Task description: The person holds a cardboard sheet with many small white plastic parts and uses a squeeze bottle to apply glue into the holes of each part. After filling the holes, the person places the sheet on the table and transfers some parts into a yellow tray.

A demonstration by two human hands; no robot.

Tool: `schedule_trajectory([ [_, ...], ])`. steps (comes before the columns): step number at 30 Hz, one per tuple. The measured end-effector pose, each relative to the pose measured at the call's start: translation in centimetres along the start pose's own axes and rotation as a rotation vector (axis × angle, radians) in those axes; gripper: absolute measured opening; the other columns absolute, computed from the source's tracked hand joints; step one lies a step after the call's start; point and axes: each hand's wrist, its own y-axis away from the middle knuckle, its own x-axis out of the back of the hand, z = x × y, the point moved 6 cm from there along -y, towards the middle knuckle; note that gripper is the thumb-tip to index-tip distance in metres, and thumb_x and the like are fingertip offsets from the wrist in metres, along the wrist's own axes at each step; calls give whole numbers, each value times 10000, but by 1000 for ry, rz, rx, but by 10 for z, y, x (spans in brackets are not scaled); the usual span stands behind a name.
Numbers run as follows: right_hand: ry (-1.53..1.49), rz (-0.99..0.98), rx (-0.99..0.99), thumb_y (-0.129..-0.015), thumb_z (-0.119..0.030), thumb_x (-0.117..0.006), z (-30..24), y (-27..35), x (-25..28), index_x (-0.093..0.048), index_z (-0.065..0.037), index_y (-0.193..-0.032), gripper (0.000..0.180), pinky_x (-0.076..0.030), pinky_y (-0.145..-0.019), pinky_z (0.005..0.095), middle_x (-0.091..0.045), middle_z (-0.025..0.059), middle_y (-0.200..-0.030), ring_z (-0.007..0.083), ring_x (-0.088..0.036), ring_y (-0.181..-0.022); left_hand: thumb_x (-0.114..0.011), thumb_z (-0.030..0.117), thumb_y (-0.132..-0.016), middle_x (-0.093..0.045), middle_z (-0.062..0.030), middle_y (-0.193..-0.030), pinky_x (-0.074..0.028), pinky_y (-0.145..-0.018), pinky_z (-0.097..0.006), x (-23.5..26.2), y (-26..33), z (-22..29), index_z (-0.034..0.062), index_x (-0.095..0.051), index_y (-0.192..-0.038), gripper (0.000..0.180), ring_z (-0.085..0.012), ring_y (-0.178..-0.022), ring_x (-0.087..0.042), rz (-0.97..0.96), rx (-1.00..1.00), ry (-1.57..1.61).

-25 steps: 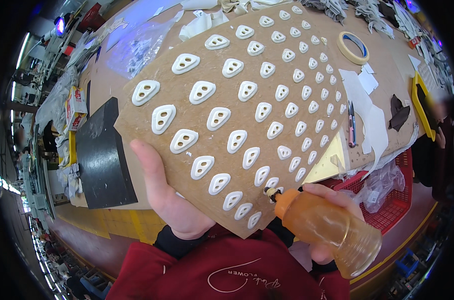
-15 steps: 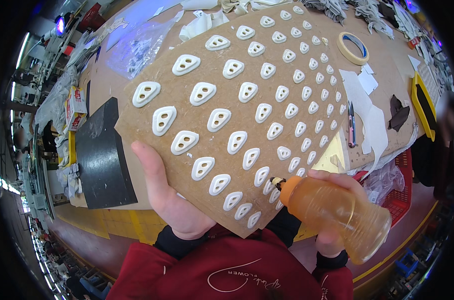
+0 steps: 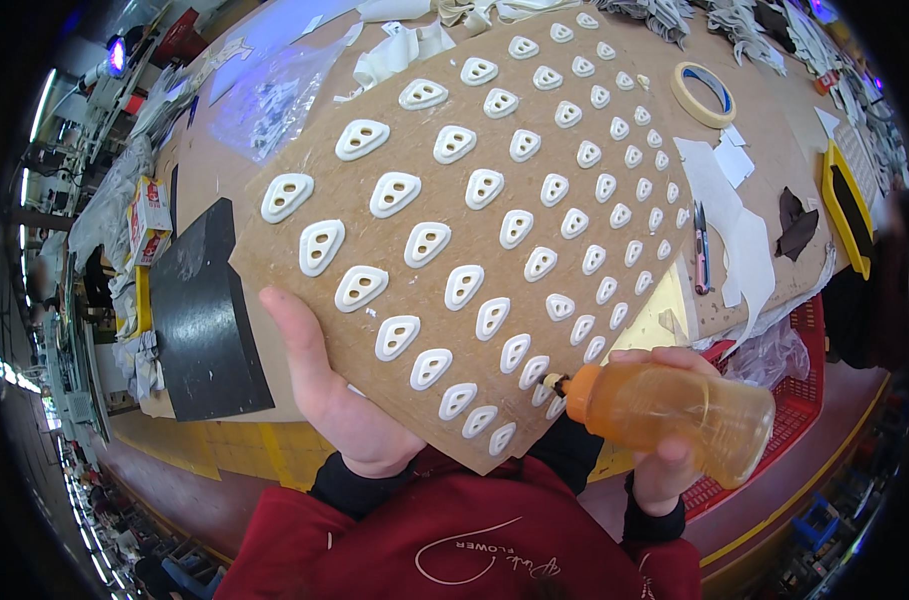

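Observation:
A large brown board (image 3: 474,120) covered with several rows of white rounded-triangle pieces (image 3: 394,192) tilts up in front of me. My left hand (image 3: 324,395) grips its near left edge, thumb on top. My right hand (image 3: 664,455) holds an orange squeeze bottle (image 3: 674,410) lying almost sideways, its small nozzle touching a white piece (image 3: 539,392) at the board's near right edge.
A black sheet (image 3: 199,310) lies left of the board on the worktable (image 3: 764,150). A roll of tape (image 3: 702,92), white paper scraps (image 3: 719,190), a pen-like tool (image 3: 701,250) and a yellow tray (image 3: 844,205) sit to the right. A red basket (image 3: 794,400) stands below the table edge.
The bottle has swung from pointing up-left to lying nearly level, and its nozzle has moved slightly right along the board's near edge. My left hand has kept its hold.

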Motion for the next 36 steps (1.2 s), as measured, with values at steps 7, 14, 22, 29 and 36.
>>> schedule_trajectory([
  [7,-160,-13,-70,-715,-591,-581,18,-8,5,-423,19,-1126,752,-474,-831,385,-579,205,-996,293,-569,-960,-385,472,-890,-420,-137,-1259,-383,-936,-449,1,1,0,78,-317,-1290,565,-284,-1117,-456,-5,26,27],
  [14,113,112,165,-769,-653,-446,16,-16,1,-417,-12,-1152,747,-440,-481,246,-591,204,-947,208,-594,-707,-350,476,-901,-405,-139,-1265,-365,-947,-438,-3,2,-3,64,-293,-1302,578,-275,-1130,-437,-77,68,78],
  [22,68,31,146,-730,-572,-583,12,-9,-6,-383,13,-1159,753,-465,-808,375,-547,212,-1055,275,-553,-968,-366,460,-902,-427,-133,-1250,-383,-938,-431,-7,2,-2,77,-321,-1284,542,-271,-1118,-456,-104,75,128],
  [29,-88,-175,100,-663,-362,-747,2,4,-16,-378,18,-1183,742,-460,-862,352,-510,205,-1159,268,-523,-1055,-370,452,-904,-427,-133,-1248,-381,-939,-429,-11,3,-3,76,-320,-1284,538,-266,-1119,-454,-161,99,184],
  [36,221,-387,268,-576,-240,-819,-17,-4,-25,-440,24,-1179,759,-468,-837,291,-534,167,-1160,209,-562,-998,-369,458,-903,-420,-136,-1253,-380,-938,-436,-10,4,-1,73,-316,-1286,546,-269,-1116,-454,-152,72,175],
])
